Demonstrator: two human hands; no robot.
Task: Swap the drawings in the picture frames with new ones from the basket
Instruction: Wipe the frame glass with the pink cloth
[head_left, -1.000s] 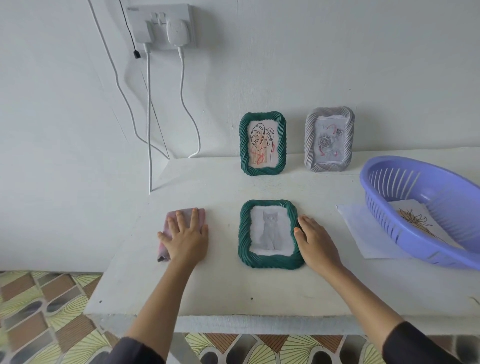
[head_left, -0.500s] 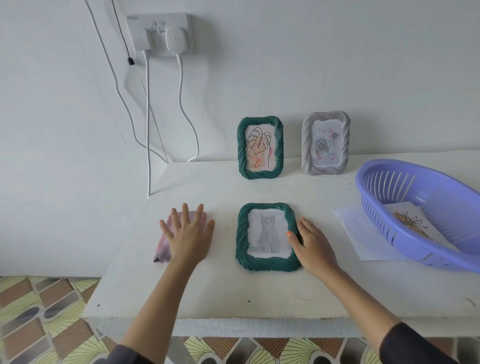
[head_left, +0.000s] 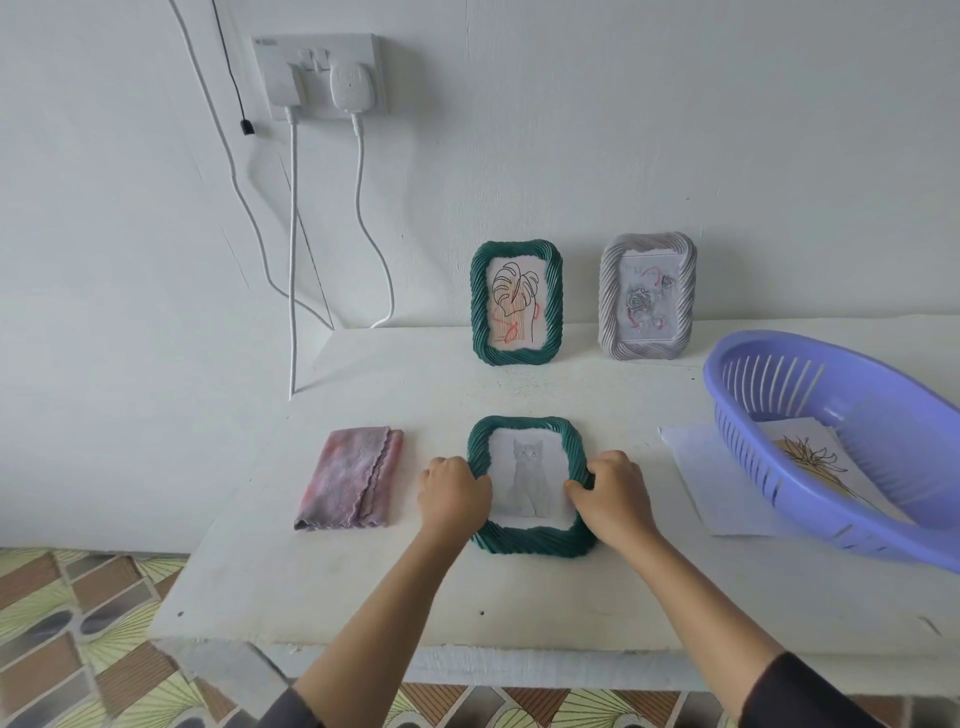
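Green frame (head_left: 527, 538), lilac basket (head_left: 831, 364)

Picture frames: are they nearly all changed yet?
Not nearly. Nothing looks clearly finished. Right now the left hand and right hand grip the sides of the cat frame, lying flat with the cat inside. A new drawing waits in the basket. The green leaf frame and grey frame stand by the wall; whether theirs were swapped, I cannot tell.

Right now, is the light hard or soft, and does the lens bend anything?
Head view: soft, even light, only faint shadows under the standing green frame and grey frame; no glare on the cat frame gripped by the left hand and right hand; the wide lens stretches the purple basket at the right edge.
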